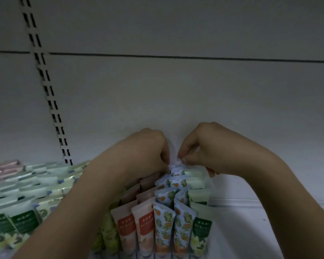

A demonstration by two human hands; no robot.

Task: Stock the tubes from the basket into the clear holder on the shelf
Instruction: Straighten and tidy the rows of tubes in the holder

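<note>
Rows of upright tubes fill the clear holder (209, 202) on the shelf: pink-orange ones (124, 227), blue ones with an orange-fruit print (164, 227) and green ones (201, 232). Both my hands reach to the back of the fruit-print row. My left hand (148, 150) and my right hand (204, 148) pinch the crimped top of a blue fruit-print tube (173, 168) at the rear, fingers closed on it from either side. The basket is out of view.
Several more green and pale tubes (26, 193) stand packed at the left. A slotted shelf upright (45, 86) runs down the white back panel (176, 90). The white shelf surface (260, 221) lies to the right of the holder.
</note>
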